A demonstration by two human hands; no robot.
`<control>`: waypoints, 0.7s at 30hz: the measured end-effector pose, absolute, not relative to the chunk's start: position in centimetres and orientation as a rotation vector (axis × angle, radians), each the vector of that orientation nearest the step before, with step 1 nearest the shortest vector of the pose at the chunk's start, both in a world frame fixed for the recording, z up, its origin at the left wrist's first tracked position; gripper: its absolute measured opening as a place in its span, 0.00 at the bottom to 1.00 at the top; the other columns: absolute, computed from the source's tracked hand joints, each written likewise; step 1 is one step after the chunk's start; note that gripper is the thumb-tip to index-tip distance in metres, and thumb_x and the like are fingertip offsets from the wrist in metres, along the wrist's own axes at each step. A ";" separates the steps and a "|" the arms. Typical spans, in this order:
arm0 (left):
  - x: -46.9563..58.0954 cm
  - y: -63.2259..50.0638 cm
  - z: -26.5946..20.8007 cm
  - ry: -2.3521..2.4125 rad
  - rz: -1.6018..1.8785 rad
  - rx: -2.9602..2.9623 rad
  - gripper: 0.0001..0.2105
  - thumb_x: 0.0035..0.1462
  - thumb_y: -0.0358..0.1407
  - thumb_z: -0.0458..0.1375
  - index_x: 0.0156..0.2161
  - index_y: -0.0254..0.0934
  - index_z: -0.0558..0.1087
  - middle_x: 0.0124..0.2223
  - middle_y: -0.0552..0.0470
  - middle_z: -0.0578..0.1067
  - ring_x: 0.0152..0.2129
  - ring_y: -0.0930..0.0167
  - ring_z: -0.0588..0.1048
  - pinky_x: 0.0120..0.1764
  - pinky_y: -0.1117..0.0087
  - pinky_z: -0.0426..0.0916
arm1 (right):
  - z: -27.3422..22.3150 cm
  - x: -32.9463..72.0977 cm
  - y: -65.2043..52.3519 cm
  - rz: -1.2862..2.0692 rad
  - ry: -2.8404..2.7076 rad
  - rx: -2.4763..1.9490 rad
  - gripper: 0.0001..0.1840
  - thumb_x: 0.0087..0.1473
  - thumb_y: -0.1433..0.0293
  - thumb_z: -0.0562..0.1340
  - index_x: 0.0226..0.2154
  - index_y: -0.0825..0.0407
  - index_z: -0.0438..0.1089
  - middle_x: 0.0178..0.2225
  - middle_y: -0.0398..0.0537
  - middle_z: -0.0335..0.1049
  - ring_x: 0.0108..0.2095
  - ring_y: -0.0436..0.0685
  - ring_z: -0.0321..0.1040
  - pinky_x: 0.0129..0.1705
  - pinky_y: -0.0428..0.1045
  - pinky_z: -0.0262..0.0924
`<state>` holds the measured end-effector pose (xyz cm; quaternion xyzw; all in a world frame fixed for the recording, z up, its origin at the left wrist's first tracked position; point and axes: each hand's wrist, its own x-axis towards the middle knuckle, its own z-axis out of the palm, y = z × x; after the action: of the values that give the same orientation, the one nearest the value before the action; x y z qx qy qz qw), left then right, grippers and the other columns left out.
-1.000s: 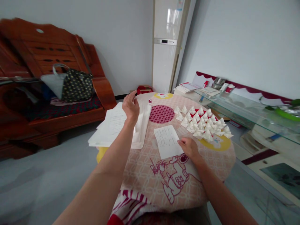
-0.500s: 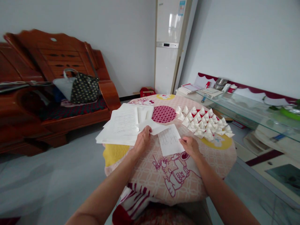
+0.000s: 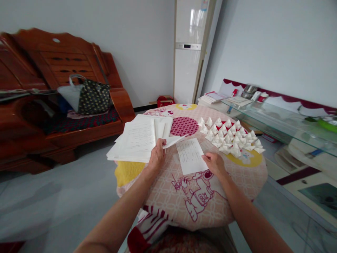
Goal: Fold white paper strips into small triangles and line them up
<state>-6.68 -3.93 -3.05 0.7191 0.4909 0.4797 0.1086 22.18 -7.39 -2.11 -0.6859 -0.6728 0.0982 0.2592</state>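
My left hand (image 3: 158, 154) is closed on a white strip of paper (image 3: 172, 141), which it holds tilted above the table just right of the paper stack. A sheet of paper with handwriting (image 3: 191, 157) lies on the patterned tablecloth (image 3: 168, 196). My right hand (image 3: 214, 163) pinches that sheet by its right edge between thumb and fingers. To the left, a stack of written sheets (image 3: 138, 137) is spread out, with its lower left corner near the table's edge. Several small folded paper shapes with pointed tops (image 3: 231, 135) stand in rows on the right side.
A glass-topped stand (image 3: 284, 123) holding books (image 3: 213, 96) and a paper cup (image 3: 262, 97) runs along the right. On the left is a wooden sofa (image 3: 65, 59) with a patterned bag (image 3: 94, 96) on it. A tall white air conditioner (image 3: 186, 73) stands behind the table.
My left hand has moved slightly left with the paper strip, lifting and tilting it away from the written sheet. My right hand stays at that sheet's edge.
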 end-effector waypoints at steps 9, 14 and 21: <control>-6.6 -6.4 -1.4 1.821 0.895 2.252 0.18 0.56 0.23 0.50 0.49 0.39 0.72 0.39 0.48 0.82 0.37 0.65 0.81 0.39 0.70 0.71 | -2.4 22.5 -7.4 0.286 -1.811 -1.824 0.22 0.54 0.59 0.57 0.16 0.49 0.51 0.15 0.39 0.50 0.22 0.51 0.48 0.27 0.50 0.39; -6.4 -6.5 -1.3 1.713 0.784 2.362 0.20 0.56 0.24 0.56 0.53 0.39 0.77 0.53 0.44 0.81 0.48 0.61 0.80 0.48 0.66 0.75 | -2.7 22.6 -7.3 0.263 -1.832 -1.813 0.22 0.55 0.60 0.58 0.15 0.49 0.53 0.16 0.40 0.52 0.22 0.51 0.49 0.27 0.50 0.39; -6.9 -6.1 -2.4 1.684 1.088 2.360 0.25 0.53 0.21 0.56 0.55 0.36 0.78 0.58 0.44 0.77 0.53 0.61 0.79 0.57 0.60 0.74 | -2.8 22.7 -7.4 0.244 -1.830 -1.808 0.22 0.56 0.60 0.58 0.16 0.49 0.55 0.16 0.39 0.52 0.22 0.50 0.48 0.28 0.50 0.39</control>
<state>-6.91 -6.10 -2.37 0.7619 0.5437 0.3513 0.0227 22.70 -7.38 -2.79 -0.6726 -0.6809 0.0906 0.2753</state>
